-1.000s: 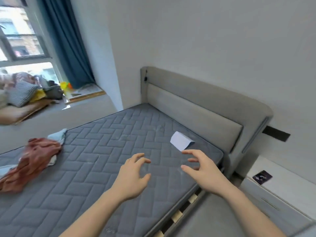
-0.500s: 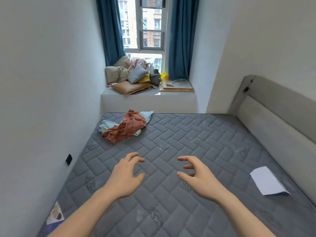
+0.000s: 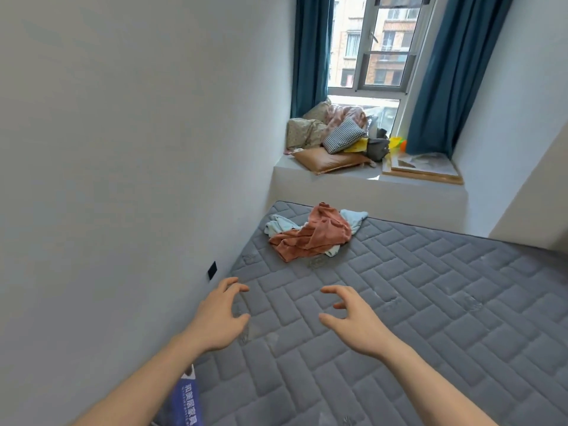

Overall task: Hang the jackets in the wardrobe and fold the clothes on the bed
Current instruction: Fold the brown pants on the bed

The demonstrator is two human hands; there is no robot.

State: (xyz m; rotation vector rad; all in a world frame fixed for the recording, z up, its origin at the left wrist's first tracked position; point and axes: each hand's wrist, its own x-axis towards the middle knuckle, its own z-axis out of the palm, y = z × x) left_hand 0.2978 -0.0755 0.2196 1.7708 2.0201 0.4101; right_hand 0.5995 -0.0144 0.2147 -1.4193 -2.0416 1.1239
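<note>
Here, both bare hands hover over the near part of a grey quilted mattress (image 3: pixel 430 302), palms down, and neither touches anything. The left hand (image 3: pixel 218 321) has its fingers spread and curled like a claw, thumb held apart from them, holding nothing. The right hand (image 3: pixel 353 321) mirrors it, fingers bent and wide apart, also empty. The two hands sit side by side with a clear gap of bare mattress between them.

The clothes lie well beyond the hands, in the far left corner of the mattress, close to the white wall (image 3: pixel 123 179) and just below the window ledge (image 3: pixel 368 192). A crumpled rust-red garment (image 3: pixel 313 235) lies on top of a pale blue garment (image 3: pixel 278 224), whose cloth shows at the left, at the upper right and at the lower edge. The pile is longer than it is wide; its long axis runs from the lower left up toward the upper right, roughly along the far edge of the mattress.

On the ledge rest several cushions (image 3: pixel 335 142) and a flat wooden board (image 3: pixel 424 170). Dark blue curtains (image 3: pixel 310 50) frame the window (image 3: pixel 378 47). A blue printed label (image 3: pixel 187 401) sits at the mattress's near left edge.
</note>
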